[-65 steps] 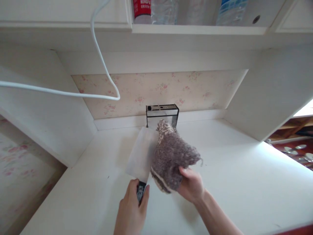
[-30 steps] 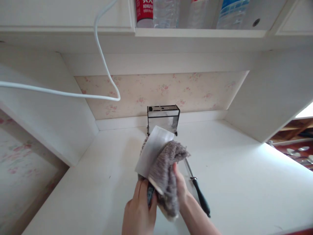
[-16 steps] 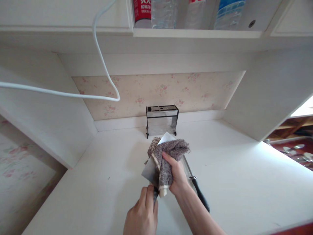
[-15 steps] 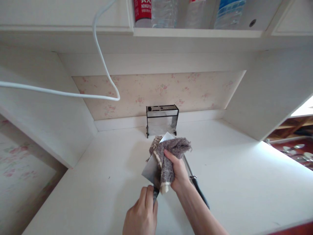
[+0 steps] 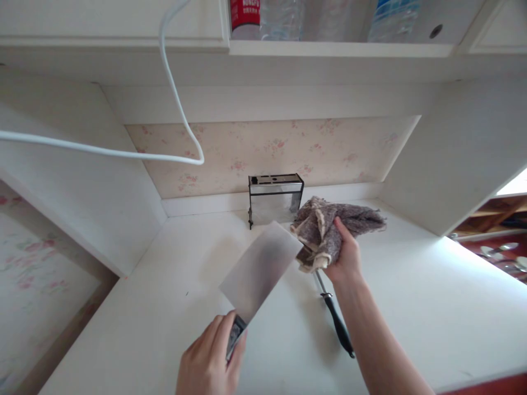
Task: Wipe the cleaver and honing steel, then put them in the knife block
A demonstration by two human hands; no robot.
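Note:
My left hand (image 5: pixel 214 351) is closed around the dark handle of a cleaver (image 5: pixel 263 269), whose wide blade points up and to the right. My right hand (image 5: pixel 346 253) grips a bunched grey-brown cloth (image 5: pixel 325 225) with pale edges. The cloth is just right of the blade's far end; whether they touch I cannot tell. Below the cloth a sharpening steel (image 5: pixel 338 326) with a black handle lies on the white counter (image 5: pixel 164 329), its upper part hidden by the cloth.
A knife block (image 5: pixel 275 200) with clear sides stands at the back wall. A white cable (image 5: pixel 181 120) hangs in front at upper left. Bottles (image 5: pixel 246 16) stand on the shelf above. Side panels bound the counter; several spoons (image 5: pixel 500 249) show at far right.
My right hand has moved right and up with the cloth, off the blade it was wrapped around. The cleaver has shifted a little left with my left hand, its blade now uncovered.

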